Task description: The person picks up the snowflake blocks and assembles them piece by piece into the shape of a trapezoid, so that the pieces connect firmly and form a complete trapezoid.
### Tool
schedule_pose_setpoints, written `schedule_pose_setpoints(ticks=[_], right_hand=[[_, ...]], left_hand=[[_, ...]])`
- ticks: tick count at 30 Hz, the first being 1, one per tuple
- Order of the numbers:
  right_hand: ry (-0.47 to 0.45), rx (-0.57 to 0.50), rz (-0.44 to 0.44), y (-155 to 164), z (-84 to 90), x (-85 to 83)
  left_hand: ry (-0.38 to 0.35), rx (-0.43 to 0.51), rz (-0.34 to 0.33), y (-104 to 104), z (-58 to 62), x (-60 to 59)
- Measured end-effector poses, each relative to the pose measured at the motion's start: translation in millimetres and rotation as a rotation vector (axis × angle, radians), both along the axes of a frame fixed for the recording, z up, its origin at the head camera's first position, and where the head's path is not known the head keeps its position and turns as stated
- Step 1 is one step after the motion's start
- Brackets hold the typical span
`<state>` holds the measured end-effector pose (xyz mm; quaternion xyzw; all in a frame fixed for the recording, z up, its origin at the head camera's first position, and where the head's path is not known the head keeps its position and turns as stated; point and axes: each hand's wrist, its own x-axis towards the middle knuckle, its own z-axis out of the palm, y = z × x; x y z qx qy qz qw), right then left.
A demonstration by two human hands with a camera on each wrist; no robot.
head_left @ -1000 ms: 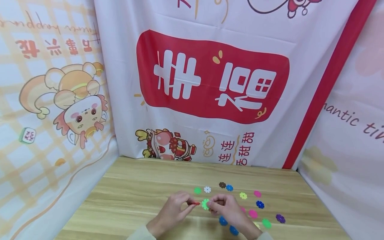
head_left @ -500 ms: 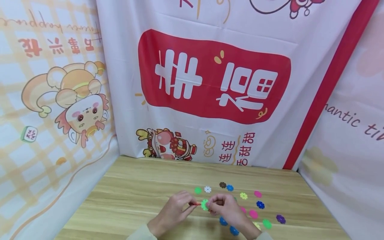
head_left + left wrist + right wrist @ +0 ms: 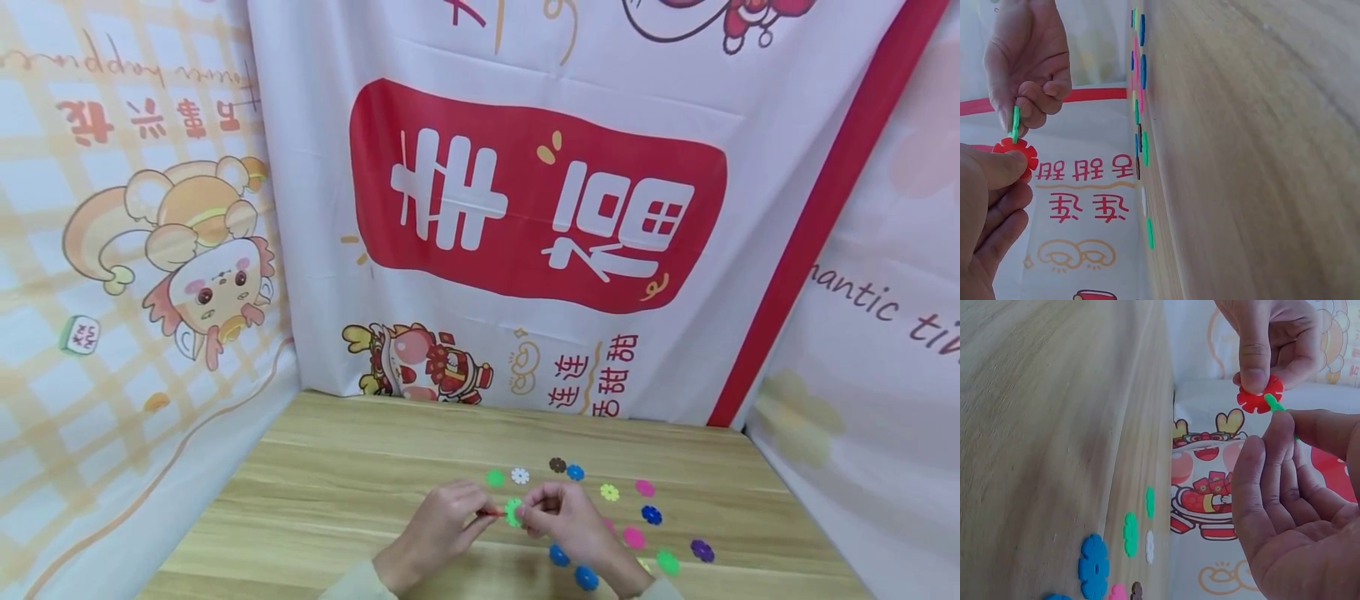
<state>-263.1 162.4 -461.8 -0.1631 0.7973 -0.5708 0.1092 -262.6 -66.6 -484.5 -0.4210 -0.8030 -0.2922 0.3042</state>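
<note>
My left hand (image 3: 442, 518) pinches a red snowflake disc (image 3: 1252, 404) between thumb and fingers. It is seen edge-on in the head view and flat in both wrist views. Opposite it, my right hand (image 3: 566, 518) pinches a green snowflake disc (image 3: 1015, 122), thin edge showing in the left wrist view. The green disc's edge meets the red disc's notched rim, the two standing roughly crosswise. Whether a slot is engaged I cannot tell. Fingers cover part of each disc. Both hands are above the wooden table (image 3: 337, 450).
Loose snowflake discs lie around and beyond my right hand: a white one (image 3: 520, 476), a brown one (image 3: 557, 465), a purple one (image 3: 702, 550), a dark blue one (image 3: 652, 515), and several others. Printed cloth (image 3: 315, 250) hangs behind the table and at both sides.
The red disc in my left hand has moved slightly right, closing the small gap to the green disc. My right hand has stayed nearly in place, and the head view has shifted slightly.
</note>
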Motion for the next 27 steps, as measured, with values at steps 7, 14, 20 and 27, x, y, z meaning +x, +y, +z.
schedule_pose_setpoints(ticks=[7, 14, 20, 27], right_hand=[[0.015, -0.016, 0.016, -1, 4.2, 2.4], [0.08, 0.096, 0.089, 8, 2.2, -1.5], [0.218, 0.208, 0.254, 21, 7.4, -9.3], [0.286, 0.265, 0.395, 25, 17.7, -14.1]], left_hand=[[-0.004, 0.055, -0.067, 3, -2.8, -2.8], [-0.108, -0.035, -0.116, 1, -8.2, -4.0], [-0.497, 0.08, -0.151, -2, -9.7, -3.2], [-0.946, 0.202, -0.164, 4, -5.5, -9.5]])
